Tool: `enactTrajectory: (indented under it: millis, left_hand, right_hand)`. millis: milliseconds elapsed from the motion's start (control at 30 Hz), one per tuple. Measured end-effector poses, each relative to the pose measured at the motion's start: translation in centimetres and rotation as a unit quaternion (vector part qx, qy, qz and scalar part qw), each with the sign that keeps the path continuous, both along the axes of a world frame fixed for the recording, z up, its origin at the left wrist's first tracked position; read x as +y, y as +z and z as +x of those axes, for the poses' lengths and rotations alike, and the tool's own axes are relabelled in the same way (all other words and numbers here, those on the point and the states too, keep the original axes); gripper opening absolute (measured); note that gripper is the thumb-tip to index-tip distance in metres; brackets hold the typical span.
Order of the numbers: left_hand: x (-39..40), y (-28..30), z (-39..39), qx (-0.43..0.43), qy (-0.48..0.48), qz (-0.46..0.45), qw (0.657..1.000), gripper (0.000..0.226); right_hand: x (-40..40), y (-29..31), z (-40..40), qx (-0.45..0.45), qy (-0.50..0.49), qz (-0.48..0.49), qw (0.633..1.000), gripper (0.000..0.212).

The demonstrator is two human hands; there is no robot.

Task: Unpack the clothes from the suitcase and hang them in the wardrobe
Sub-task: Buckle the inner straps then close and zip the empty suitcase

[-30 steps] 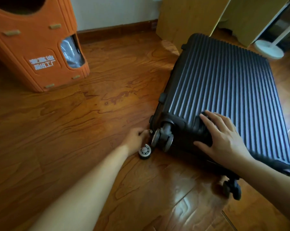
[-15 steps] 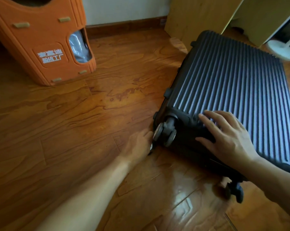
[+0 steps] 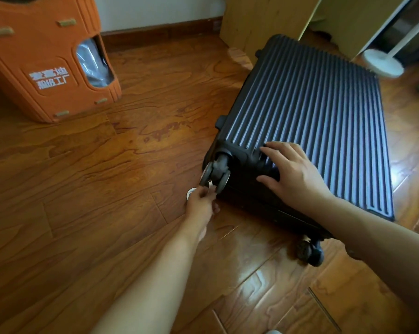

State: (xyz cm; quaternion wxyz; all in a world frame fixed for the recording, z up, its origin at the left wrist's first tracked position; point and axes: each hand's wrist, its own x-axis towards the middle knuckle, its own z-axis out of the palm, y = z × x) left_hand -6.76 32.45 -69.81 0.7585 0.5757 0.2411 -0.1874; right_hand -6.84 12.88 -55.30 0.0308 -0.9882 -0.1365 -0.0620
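Lying shut: one suitcase (image 3: 307, 121), right hand (image 3: 292, 177) flat atop, left hand (image 3: 201, 203) pinching zipper pull (image 3: 210, 183).

glossy wooden floor (image 3: 107, 189): ribbed dark suitcase (image 3: 312, 112) lying flat, orange bin (image 3: 35, 56), white fan base (image 3: 383, 62).

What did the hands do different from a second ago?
The left hand drew back toward the person from the corner wheel and now pinches a small metal tab, likely the zipper pull; earlier it only reached there. The right hand stays pressed flat on the closed suitcase, which has not moved.
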Motion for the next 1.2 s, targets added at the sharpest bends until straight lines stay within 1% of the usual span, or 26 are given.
enactTrajectory:
  millis: [33,67,133,167,200,267,300,400,433,467,533,567,600,633,667,733,767,867,933,1000,1033,1067,1100,1133,1167,1200]
  left_hand:
    - [0.7,-0.2,0.2,-0.004,-0.032,0.026,0.999,0.016]
    - [1.4,-0.4,0.7,-0.025,-0.069,0.082,0.994,0.015]
    - [2.8,-0.7,1.7,-0.067,-0.16,0.216,0.961,0.022]
    - [3.2,-0.7,2.0,-0.08,-0.193,0.253,0.944,0.025]
    - [3.6,-0.7,2.3,-0.084,-0.209,0.256,0.94,0.026]
    - [4.1,-0.3,2.4,-0.067,-0.202,0.194,0.958,0.023]
    - [4.3,-0.1,2.3,-0.067,-0.206,0.199,0.956,0.022]
    - [4.5,0.1,1.9,-0.138,-0.239,0.311,0.909,0.027]
    - [4.5,0.2,1.8,-0.167,-0.252,0.341,0.89,0.031]
    - [4.6,0.2,1.8,-0.197,-0.274,0.403,0.851,0.036]
    - [4.6,0.4,1.5,-0.241,-0.317,0.541,0.741,0.039]
    - [4.6,0.7,1.3,-0.265,-0.338,0.578,0.694,0.039]
    - [4.3,1.0,1.2,-0.29,-0.35,0.598,0.66,0.038]
    - [4.0,1.1,1.1,-0.294,-0.352,0.595,0.66,0.036]
    - [3.8,1.2,1.0,-0.286,-0.341,0.581,0.682,0.035]
    - [3.6,1.4,1.1,-0.263,-0.304,0.535,0.743,0.034]
    - [3.5,1.4,1.2,-0.267,-0.285,0.521,0.759,0.031]
    - [3.8,1.8,2.0,-0.277,-0.252,0.518,0.769,0.029]
    - [4.5,1.3,2.7,-0.267,-0.249,0.515,0.776,0.03]
    - [5.2,0.4,2.9,-0.227,-0.246,0.5,0.798,0.034]
    - [5.3,0.0,2.9,-0.216,-0.239,0.489,0.811,0.041]
    - [5.3,-0.5,2.9,-0.212,-0.226,0.477,0.822,0.048]
    - [5.3,-1.1,3.0,-0.208,-0.207,0.463,0.836,0.055]
    - [5.0,-1.8,3.1,-0.207,-0.182,0.448,0.85,0.058]
    - [4.6,-2.2,3.2,-0.207,-0.162,0.433,0.862,0.057]
    - [4.4,-2.4,3.3,-0.207,-0.149,0.418,0.872,0.052]
  right_hand:
    - [0.1,0.0,0.0,0.001,0.003,-0.001,1.0,0.07]
    - [0.2,0.1,0.1,0.004,0.002,-0.002,1.0,0.07]
    - [0.2,0.1,0.2,0.01,-0.012,0.013,1.0,0.068]
    - [0.1,0.2,0.3,0.014,-0.019,0.031,0.999,0.065]
    - [0.1,0.3,0.4,0.018,-0.024,0.049,0.998,0.063]
    - [0.2,0.3,0.4,0.023,-0.024,0.06,0.998,0.062]
    - [0.1,0.2,0.4,0.022,-0.022,0.054,0.998,0.063]
    - [0.2,0.1,0.5,0.025,-0.023,0.028,0.999,0.069]
    - [0.2,0.1,0.5,0.035,-0.021,0.007,0.999,0.076]
    - [0.1,0.0,0.5,0.05,-0.013,-0.022,0.998,0.085]
    - [-0.3,-0.4,0.5,0.074,-0.004,-0.083,0.994,0.107]
    - [-0.6,-0.6,0.5,0.079,-0.014,-0.103,0.991,0.115]
    - [-0.8,-0.6,0.5,0.079,-0.032,-0.114,0.99,0.12]
    - [-0.9,-0.6,0.5,0.076,-0.046,-0.118,0.989,0.122]
    - [-0.8,-0.5,0.6,0.071,-0.048,-0.124,0.989,0.12]
    - [-0.3,-0.1,0.9,0.057,-0.017,-0.141,0.988,0.112]
    - [0.0,0.1,1.1,0.053,-0.004,-0.142,0.988,0.108]
    - [1.1,0.4,1.7,0.053,0.004,-0.131,0.99,0.102]
    - [1.9,0.7,2.3,0.053,0.001,-0.099,0.994,0.1]
    - [2.2,1.9,3.1,0.074,-0.003,-0.07,0.995,0.098]
    - [1.6,2.7,3.4,0.086,-0.02,-0.063,0.994,0.094]
    - [0.9,3.5,3.3,0.088,-0.058,-0.046,0.993,0.089]
    - [-0.2,4.1,2.9,0.086,-0.122,-0.013,0.989,0.081]
    - [-2.0,4.3,2.3,0.083,-0.212,0.024,0.973,0.075]
    - [-4.4,4.0,1.4,0.086,-0.319,0.059,0.942,0.071]
    - [-6.6,3.7,0.3,0.098,-0.426,0.096,0.894,0.071]
